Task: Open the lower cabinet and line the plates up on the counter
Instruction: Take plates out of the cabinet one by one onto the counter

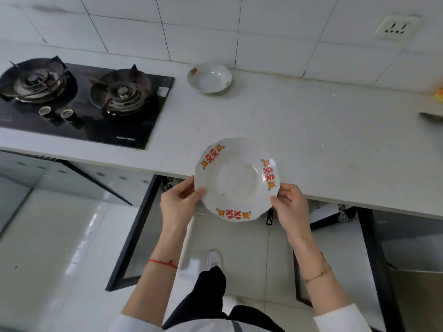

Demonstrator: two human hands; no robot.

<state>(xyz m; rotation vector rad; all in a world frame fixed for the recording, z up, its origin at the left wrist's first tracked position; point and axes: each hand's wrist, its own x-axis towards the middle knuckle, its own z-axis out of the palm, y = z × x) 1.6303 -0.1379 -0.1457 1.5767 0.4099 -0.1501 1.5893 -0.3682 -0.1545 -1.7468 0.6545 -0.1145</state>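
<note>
Bright, even, cool light, soft overall. Faint shadow under the plate [237,179] on the counter [311,130]. Glossy floor [72,236] shows white glare patches. Strong wide-angle bend: counter edge and wall tiles [203,27] curve toward the corners. Slight softness throughout, right edge items blurred, socket [395,27] fuzzy.

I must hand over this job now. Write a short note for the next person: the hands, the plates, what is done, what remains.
Left hand and right hand: both grip one decorated plate by opposite rims, held over the counter front edge.
One plate already rests on the counter near the wall, right of the stove.
Done: lower cabinet doors stand open.
Left: set this plate down in line; the cabinet inside is hidden, so check for more.
</note>
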